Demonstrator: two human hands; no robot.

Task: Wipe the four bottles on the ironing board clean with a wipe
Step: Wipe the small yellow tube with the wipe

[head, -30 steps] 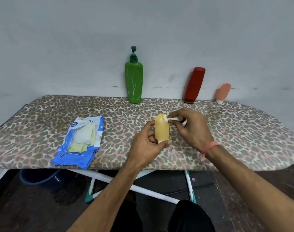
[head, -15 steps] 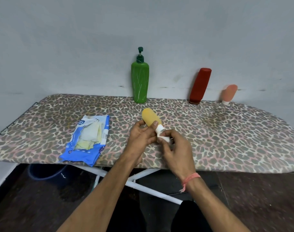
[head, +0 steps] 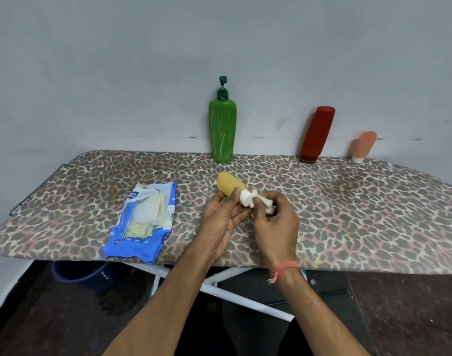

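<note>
Over the ironing board's [head: 348,214] near middle, the left hand [head: 221,219] grips the tilted yellow bottle [head: 230,187] (white cap toward the person), while the right hand [head: 275,227] pinches a crumpled white wipe [head: 267,205] against that cap.

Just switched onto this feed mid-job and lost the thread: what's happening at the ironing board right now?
A person is cleaning a small yellow bottle. The left hand holds it tilted over the ironing board, white cap toward the person, while the right hand pinches a white wipe against the cap. A green pump bottle, a red bottle and a small peach bottle stand along the wall. An opened blue wipe pack lies on the board's left part.
</note>
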